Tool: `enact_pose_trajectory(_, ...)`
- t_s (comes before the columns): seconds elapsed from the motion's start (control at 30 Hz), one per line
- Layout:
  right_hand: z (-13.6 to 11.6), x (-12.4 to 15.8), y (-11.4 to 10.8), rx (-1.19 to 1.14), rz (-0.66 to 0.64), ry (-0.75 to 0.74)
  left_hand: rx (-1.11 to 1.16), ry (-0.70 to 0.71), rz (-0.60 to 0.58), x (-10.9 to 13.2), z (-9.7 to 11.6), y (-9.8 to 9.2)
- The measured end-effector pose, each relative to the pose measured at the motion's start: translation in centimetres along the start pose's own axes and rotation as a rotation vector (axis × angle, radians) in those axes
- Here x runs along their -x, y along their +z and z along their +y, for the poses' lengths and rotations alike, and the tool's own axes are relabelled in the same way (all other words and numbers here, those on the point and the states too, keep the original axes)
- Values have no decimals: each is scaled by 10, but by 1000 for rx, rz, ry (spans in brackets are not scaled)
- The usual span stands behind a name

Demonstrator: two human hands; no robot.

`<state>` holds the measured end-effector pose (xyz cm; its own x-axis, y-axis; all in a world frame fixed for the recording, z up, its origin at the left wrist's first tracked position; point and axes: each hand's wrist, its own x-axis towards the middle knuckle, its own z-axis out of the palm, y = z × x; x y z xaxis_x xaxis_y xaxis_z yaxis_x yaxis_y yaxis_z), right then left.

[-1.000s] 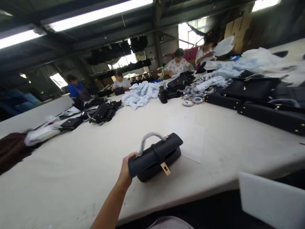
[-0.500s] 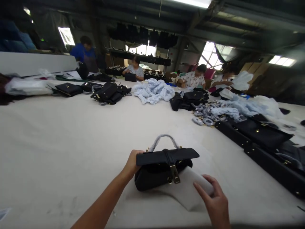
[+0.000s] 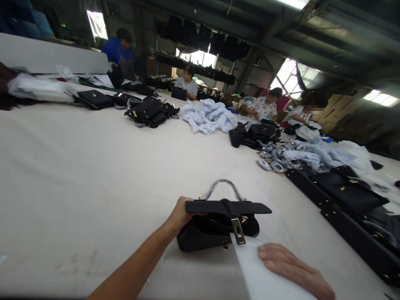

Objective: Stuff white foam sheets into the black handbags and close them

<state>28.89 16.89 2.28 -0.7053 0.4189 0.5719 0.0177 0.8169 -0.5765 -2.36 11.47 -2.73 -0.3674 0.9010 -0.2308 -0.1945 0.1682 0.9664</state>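
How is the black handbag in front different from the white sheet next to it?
The handbag is black with gold-coloured metal parts; the sheet is plain white. The handbag is bulky, with a looped handle; the sheet is thin and has no handle. The left hand grips the handbag's side, while the right hand is over the sheet. Shared: each has a hand at it.

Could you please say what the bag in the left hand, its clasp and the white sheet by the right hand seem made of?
Bag: perhaps leather or an imitation; the black surface looks smooth with a dull sheen.
Clasp: probably polished metal; it is gold-toned and catches light.
Sheet: paper or thin foam, I cannot tell which; it looks smooth and matte.
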Motion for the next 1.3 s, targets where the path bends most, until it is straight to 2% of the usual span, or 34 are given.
enact_pose_trajectory(0.1,6,-46,9,-34,-105,-64,32,-33,-48,4,4,0)
enact_pose_trajectory(0.23,16,-71,13,54,-174,-13,40,-55,-56,8,2,0)
enact_pose_trajectory(0.4,18,-79,3,81,-223,225,60,-13,-10,5,-6,1)
enact_pose_trajectory(0.53,17,-84,-1,26,-92,339,67,-5,-22,5,-6,2)
enact_pose_trajectory(0.6,19,-87,-1,36,-110,304,74,-10,-24,5,-6,2)
enact_pose_trajectory(0.7,17,-95,3,48,-315,227,60,-17,-19,4,-7,2)
enact_pose_trajectory(0.77,10,-99,7,36,-475,263,45,-13,-14,5,-7,3)
enact_pose_trajectory(0.83,0,-103,12,75,-568,324,4,6,-9,6,-6,4)
enact_pose_trajectory(0.97,-9,-103,22,300,-516,300,-175,89,40,10,-3,5)
enact_pose_trajectory(1.1,3,-102,33,232,-515,265,-231,134,66,13,-6,5)
enact_pose_trajectory(1.2,10,-98,33,232,-515,252,-267,154,74,15,-8,5)
enact_pose_trajectory(1.3,11,-92,28,445,-559,217,-315,179,65,18,-8,7)
